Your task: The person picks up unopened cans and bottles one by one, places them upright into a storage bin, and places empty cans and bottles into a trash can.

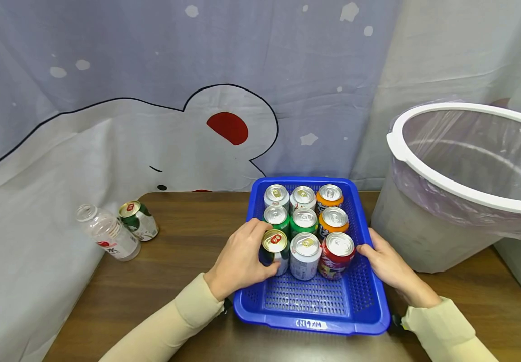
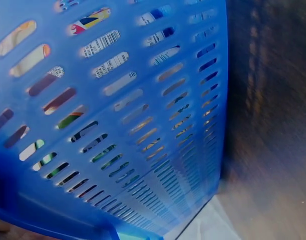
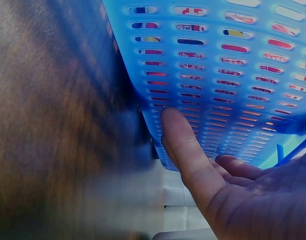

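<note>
A blue plastic basket [image 1: 315, 322] with slotted walls holds several drink cans standing upright in three rows. At its front left corner of cans, my left hand [image 1: 242, 256] grips a green-and-white can [image 1: 275, 242] with a gold lid, thumb in front and fingers behind. Beside that can stand a white can [image 1: 305, 256] and a red can [image 1: 336, 255]. My right hand [image 1: 389, 264] holds the basket's right rim, thumb over the edge. In the right wrist view one finger [image 3: 185, 150] lies along the outer wall. The basket wall hides the left hand's grip in the left wrist view.
On the left of the wooden table [image 1: 170, 281], a clear plastic bottle [image 1: 111, 234] leans beside another green-and-white can [image 1: 138, 221], which is tilted. A large bin [image 1: 423, 216] with a plastic liner stands close to the basket's right. A patterned curtain [image 1: 315, 100] hangs behind.
</note>
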### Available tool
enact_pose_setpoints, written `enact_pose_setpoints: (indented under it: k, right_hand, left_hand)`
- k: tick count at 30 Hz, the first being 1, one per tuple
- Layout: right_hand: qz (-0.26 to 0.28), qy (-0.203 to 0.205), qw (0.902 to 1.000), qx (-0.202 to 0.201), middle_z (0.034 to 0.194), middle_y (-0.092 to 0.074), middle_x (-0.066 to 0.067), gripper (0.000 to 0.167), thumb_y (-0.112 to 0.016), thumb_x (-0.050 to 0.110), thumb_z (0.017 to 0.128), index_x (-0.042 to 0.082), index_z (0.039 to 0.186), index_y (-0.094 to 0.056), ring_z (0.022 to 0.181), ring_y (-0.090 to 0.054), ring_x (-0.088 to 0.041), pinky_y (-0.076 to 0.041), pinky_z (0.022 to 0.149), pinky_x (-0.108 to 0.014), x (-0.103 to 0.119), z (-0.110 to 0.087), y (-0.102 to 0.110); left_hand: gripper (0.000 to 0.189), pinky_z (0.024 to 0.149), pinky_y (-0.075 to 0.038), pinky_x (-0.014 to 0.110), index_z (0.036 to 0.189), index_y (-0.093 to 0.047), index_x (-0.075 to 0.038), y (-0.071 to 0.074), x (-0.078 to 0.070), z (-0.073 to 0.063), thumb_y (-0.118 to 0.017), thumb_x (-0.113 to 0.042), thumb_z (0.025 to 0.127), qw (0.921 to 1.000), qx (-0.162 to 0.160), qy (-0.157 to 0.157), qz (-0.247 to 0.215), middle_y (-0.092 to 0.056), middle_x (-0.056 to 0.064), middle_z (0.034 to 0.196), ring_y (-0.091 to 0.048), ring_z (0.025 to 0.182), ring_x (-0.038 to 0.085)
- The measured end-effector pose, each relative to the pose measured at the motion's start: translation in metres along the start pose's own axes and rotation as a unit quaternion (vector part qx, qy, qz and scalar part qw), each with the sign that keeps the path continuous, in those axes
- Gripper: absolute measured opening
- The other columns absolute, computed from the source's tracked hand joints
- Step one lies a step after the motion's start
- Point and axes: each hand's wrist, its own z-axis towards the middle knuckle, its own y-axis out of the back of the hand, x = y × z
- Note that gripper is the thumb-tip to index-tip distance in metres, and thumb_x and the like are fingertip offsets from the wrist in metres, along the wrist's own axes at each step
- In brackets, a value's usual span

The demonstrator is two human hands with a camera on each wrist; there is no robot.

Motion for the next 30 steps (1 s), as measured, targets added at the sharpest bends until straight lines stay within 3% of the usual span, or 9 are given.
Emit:
enact_pose_setpoints:
  k: [12,22,30]
  right_hand:
    - [-0.001,0.009,1.0000,-0.002,0.131,-0.056,-0.042,0.047,-0.041,0.000,0.100,-0.012,0.145,-0.034,0.099,-0.073,-0.034,-0.064,0.076,-0.045,0.000,0.001,0.001]
    - [-0.002,0.003,1.0000,0.001,0.133,-0.055,-0.043,0.049,-0.041,0.001,0.101,-0.011,0.147,-0.032,0.100,-0.073,-0.038,-0.064,0.075,-0.047,-0.001,0.000,0.000]
    - [0.000,0.000,1.0000,0.002,0.134,-0.054,-0.043,0.050,-0.041,0.000,0.101,-0.011,0.148,-0.030,0.100,-0.073,-0.038,-0.064,0.075,-0.047,-0.002,0.000,0.000]
  left_hand:
    - [0.070,0.085,-0.056,0.034,0.123,-0.061,-0.011,0.001,-0.001,0.000,-0.090,-0.043,0.066,0.9998,0.007,0.001,0.020,-0.061,-0.004,0.104,-0.060,0.094,0.014]
    - [0.074,0.089,-0.058,0.034,0.128,-0.061,-0.010,0.004,0.001,-0.003,-0.091,-0.045,0.070,1.0000,0.004,0.006,0.004,-0.066,-0.001,0.110,-0.063,0.098,0.014]
    - [0.065,0.083,-0.058,0.032,0.125,-0.063,-0.010,0.012,0.003,-0.009,-0.091,-0.040,0.074,0.9990,-0.032,-0.004,-0.032,-0.069,-0.002,0.109,-0.065,0.096,0.013]
